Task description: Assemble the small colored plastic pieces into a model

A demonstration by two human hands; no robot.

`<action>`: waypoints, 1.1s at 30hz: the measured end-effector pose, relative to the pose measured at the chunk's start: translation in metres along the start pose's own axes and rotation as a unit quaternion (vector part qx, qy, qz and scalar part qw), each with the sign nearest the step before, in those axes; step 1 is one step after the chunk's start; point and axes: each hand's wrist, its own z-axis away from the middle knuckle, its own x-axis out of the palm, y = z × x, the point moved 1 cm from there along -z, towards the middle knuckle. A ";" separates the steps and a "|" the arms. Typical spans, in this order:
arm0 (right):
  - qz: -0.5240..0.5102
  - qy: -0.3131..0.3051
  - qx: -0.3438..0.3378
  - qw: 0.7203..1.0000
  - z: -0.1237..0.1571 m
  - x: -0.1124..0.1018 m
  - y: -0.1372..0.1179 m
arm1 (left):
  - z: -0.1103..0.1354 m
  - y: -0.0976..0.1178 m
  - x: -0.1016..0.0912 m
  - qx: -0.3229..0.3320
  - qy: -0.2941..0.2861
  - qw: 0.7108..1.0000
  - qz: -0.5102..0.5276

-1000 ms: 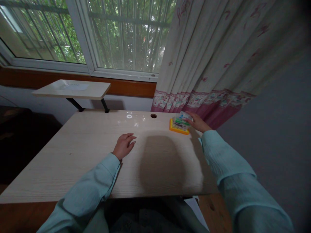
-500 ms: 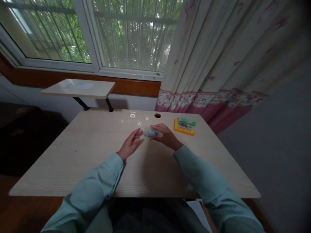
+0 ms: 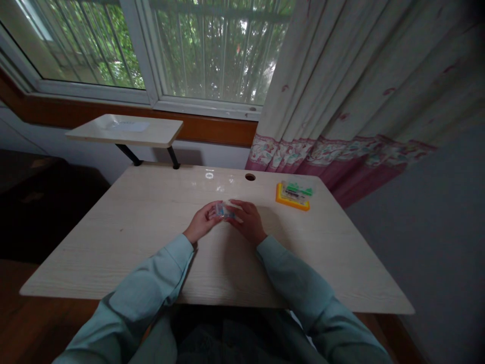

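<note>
Both hands meet over the middle of the light wooden desk [image 3: 144, 237]. Between them is a small clear plastic box [image 3: 224, 210] with bluish contents. My left hand [image 3: 201, 226] grips its left end with curled fingers. My right hand [image 3: 248, 222] closes over its right side and top. A short stack of similar boxes [image 3: 294, 194], yellow at the bottom with green and clear ones above, lies at the desk's far right, apart from both hands.
A round cable hole [image 3: 250, 177] sits near the desk's far edge. A small raised shelf [image 3: 125, 130] stands at the back left under the window. A patterned curtain [image 3: 341, 101] hangs at the right, behind the stack.
My right hand took a clear box from the stack at the far right and carried it to the desk's middle, where my left hand rose and closed on it too.
</note>
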 end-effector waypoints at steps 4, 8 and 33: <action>0.017 -0.025 -0.014 0.999 0.003 0.000 -0.004 | -0.001 -0.001 0.001 -0.006 -0.002 1.000 -0.003; 0.031 -0.029 -0.017 0.999 0.005 -0.001 -0.008 | 0.000 -0.001 0.002 -0.008 -0.002 1.000 0.003; 0.138 0.061 0.004 0.989 -0.002 -0.004 -0.027 | -0.002 -0.012 -0.003 -0.055 -0.029 0.993 0.105</action>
